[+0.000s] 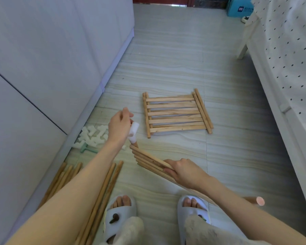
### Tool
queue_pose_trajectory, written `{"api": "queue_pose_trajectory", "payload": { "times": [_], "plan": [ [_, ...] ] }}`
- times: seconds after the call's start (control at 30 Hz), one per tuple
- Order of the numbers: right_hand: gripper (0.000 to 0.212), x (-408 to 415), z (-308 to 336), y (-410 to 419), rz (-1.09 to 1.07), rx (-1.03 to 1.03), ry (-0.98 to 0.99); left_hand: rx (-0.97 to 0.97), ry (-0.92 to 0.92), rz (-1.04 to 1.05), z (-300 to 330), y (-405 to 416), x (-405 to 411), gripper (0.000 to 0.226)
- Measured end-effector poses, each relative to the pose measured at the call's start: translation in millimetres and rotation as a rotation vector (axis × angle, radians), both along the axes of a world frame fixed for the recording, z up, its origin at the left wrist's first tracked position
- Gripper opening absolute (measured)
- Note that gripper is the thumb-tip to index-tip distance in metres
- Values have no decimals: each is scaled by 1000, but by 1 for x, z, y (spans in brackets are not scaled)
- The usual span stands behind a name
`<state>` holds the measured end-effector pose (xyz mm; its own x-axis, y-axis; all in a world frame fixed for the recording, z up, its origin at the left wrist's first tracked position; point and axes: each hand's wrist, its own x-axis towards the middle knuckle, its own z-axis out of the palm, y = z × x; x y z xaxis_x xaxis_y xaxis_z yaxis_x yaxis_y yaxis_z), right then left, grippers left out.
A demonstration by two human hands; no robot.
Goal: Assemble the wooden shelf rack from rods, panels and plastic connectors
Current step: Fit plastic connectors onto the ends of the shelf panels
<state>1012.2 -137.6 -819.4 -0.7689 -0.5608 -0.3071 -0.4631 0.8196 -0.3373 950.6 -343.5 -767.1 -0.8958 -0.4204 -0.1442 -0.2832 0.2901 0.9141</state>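
Note:
My right hand (182, 171) grips a slatted wooden panel (148, 159) that is tilted up off the floor in front of my feet. My left hand (119, 125) holds a white plastic connector (133, 130) at the far end of that panel's side rod. Flat on the tiles farther out lies a stack of slatted panels (177, 113). A heap of white connectors (93, 135) sits by the cabinet base at the left. Long wooden rods (102, 197) lie on the floor under my left forearm.
A white cabinet (51, 59) runs along the left. A bed with a dotted cover (288, 59) lines the right side. A pale green tool (87, 149) lies beside the connector heap. My slippered feet (120, 213) are at the bottom. A blue box (238, 7) stands far back.

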Motion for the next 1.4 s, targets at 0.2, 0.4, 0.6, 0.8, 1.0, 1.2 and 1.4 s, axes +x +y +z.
{"api": "queue_pose_trajectory", "payload": {
  "times": [0.2,0.4,0.6,0.8,1.0,1.2,1.4],
  "plan": [
    [41,-5,3,-9,-64,-120,-143,408,-147,90,-10,6,24,60],
    [44,-23,36,-19,-172,-177,-117,287,79,53,33,18,5,50],
    [70,-47,107,-15,-271,-471,-90,311,480,-207,126,12,-9,39],
    [62,-57,189,5,-348,-624,434,578,600,-545,191,31,18,44],
    [35,-44,215,6,-224,-611,508,930,427,-710,204,40,44,49],
    [40,-27,208,23,-220,-268,739,439,35,-521,217,35,58,26],
    [51,-6,214,17,-36,-103,919,86,-139,-513,212,34,66,15]
  ]
}}
